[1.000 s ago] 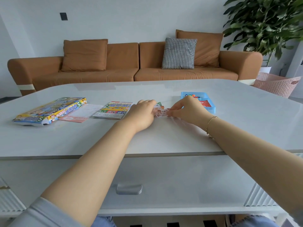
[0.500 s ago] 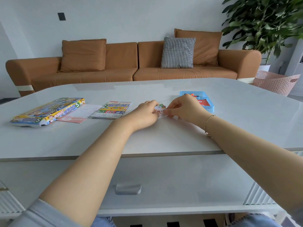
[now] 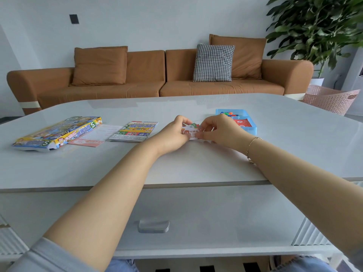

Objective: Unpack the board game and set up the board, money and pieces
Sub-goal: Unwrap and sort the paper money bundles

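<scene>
Both my hands meet at the middle of the white table [image 3: 196,165]. My left hand [image 3: 172,134] and my right hand [image 3: 220,132] each pinch an end of a small stack of paper play money [image 3: 192,132], held just above the tabletop. To the left lies the folded game board [image 3: 135,130], then a pink-and-white sheet [image 3: 96,136], then the colourful game box [image 3: 57,132]. Behind my right hand sits a blue plastic tray [image 3: 249,124] holding coloured pieces and red cards.
A brown sofa [image 3: 157,79] with cushions stands behind the table. A potted plant [image 3: 322,30] and a pink laundry basket [image 3: 332,99] are at the far right. A drawer handle [image 3: 153,226] shows on the table's front below my arms.
Both hands have lifted the money stack slightly and tilted it, so its printed face now shows between my fingers. The other items have not moved.
</scene>
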Demonstrator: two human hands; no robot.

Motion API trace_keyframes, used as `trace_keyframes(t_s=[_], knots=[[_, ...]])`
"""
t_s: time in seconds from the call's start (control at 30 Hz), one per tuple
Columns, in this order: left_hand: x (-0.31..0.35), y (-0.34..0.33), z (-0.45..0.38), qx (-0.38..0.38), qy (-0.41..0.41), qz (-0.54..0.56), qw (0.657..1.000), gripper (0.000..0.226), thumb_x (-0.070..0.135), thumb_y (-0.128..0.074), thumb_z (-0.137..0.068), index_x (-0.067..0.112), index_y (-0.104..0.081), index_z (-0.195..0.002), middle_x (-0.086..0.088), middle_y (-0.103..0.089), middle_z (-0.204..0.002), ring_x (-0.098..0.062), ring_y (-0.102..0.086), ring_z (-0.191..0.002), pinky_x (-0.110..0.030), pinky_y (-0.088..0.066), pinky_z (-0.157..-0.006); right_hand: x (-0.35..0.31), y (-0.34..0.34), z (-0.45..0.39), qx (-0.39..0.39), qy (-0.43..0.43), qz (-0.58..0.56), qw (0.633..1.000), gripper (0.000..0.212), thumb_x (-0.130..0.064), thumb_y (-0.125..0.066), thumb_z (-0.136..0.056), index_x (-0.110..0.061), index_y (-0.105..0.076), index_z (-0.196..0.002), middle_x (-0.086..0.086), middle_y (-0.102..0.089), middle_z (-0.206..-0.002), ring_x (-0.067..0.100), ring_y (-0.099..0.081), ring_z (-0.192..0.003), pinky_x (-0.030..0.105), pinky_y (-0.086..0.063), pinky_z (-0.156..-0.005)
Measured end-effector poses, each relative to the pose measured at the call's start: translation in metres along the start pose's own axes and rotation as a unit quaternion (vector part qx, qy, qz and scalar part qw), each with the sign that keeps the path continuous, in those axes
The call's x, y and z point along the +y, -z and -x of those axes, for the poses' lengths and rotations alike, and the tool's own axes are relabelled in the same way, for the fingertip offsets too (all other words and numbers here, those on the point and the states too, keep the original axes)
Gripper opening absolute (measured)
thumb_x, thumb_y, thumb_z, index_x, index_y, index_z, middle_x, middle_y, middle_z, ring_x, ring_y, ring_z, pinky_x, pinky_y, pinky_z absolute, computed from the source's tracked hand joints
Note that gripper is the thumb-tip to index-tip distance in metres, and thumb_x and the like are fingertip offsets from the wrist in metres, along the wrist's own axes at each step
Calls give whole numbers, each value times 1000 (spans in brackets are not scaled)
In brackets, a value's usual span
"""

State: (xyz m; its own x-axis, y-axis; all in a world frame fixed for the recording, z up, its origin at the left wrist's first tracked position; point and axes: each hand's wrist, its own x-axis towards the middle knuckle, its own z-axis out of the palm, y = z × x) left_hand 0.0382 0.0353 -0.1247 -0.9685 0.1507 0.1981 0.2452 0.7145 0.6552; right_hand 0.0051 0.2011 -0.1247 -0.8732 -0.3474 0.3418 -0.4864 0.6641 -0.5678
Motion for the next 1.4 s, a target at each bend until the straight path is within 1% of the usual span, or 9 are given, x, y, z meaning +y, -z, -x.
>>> trace_keyframes(t_s=[0.13, 0.23, 0.37, 0.6, 0.77, 0.97, 1.2, 1.3, 1.4], knots=[[-3, 4, -1, -8, 7, 24, 1000, 40, 11, -46, -97, 21, -38, -136, 4, -41, -126, -10, -46, -105, -14, -38, -70, 0, 0, 0, -5, 4, 19, 1000, 22, -30, -73, -81, -11, -69, -91, 0, -61, -75, 14, -51, -64, 21, -37, -57], [-9, 9, -1, 8, 8, 1, 1000, 39, 18, -47, -97, 22, -40, -135, 2, -52, -121, -13, -50, -95, -17, -39, -69, 0, 1, 0, -8, 6, 33, 999, 23, -29, -71, -82, -9, -69, -95, 2, -64, -82, 14, -51, -69, 18, -35, -55], [-15, 7, -1, 20, -11, -122, 992, 37, 25, -49, -96, 15, -48, -132, -8, -50, -125, -21, -49, -109, -25, -35, -88, -2, 2, 1, -7, 2, 40, 999, 22, -29, -70, -84, -10, -69, -95, -3, -60, -73, 11, -49, -64, 15, -34, -53], [-5, -1, 1, 4, -32, -120, 992, 63, 15, -39, -100, 22, -4, -151, -27, -41, -135, -36, -43, -122, -33, -35, -98, -5, -2, 2, 6, 6, 21, 1000, 16, -23, -69, -84, -8, -73, -89, -10, -51, -54, 8, -41, -50, 8, -33, -44], [-14, -4, -5, 16, -58, -172, 983, 43, 13, -36, -100, 17, -37, -142, -13, -43, -134, -27, -39, -128, -32, -31, -106, -5, -2, 2, 7, 13, 14, 1000, 22, -27, -69, -85, -10, -72, -99, -5, -57, -61, 7, -45, -53, 8, -34, -46], [-17, -6, -9, 34, -51, -201, 978, 35, 18, -35, -100, 9, -45, -133, -16, -47, -124, -32, -47, -117, -38, -38, -98, -9, -2, 7, 75, 101, 137, 983, 43, -24, -54, -91, -18, -52, -133, 0, -64, -102, 13, -48, -76, 25, -38, -70], [-13, -6, -7, 38, -51, -177, 982, 34, 16, -37, -99, 11, -48, -131, -15, -47, -123, -29, -47, -116, -37, -38, -98, -16, -6, 15, 65, 148, 260, 952, 30, -17, -45, -85, -19, -64, -109, 5, -57, -87, 31, -58, -83, 36, -47, -63], [-14, -5, -7, 38, -55, -187, 980, 34, 15, -39, -98, 10, -48, -131, -14, -48, -123, -29, -48, -116, -36, -38, -97, -15, -4, 15, 97, 148, 256, 950, 32, -18, -46, -86, -17, -59, -116, 5, -57, -89, 30, -58, -82, 35, -43, -58], [-14, -4, -5, 50, -64, -172, 982, 36, 14, -45, -97, 9, -47, -133, -12, -48, -131, -26, -48, -119, -31, -37, -99, -15, -7, 15, 52, 130, 288, 947, 33, -22, -45, -88, -22, -56, -118, 3, -57, -95, 27, -57, -87, 31, -37, -57]])
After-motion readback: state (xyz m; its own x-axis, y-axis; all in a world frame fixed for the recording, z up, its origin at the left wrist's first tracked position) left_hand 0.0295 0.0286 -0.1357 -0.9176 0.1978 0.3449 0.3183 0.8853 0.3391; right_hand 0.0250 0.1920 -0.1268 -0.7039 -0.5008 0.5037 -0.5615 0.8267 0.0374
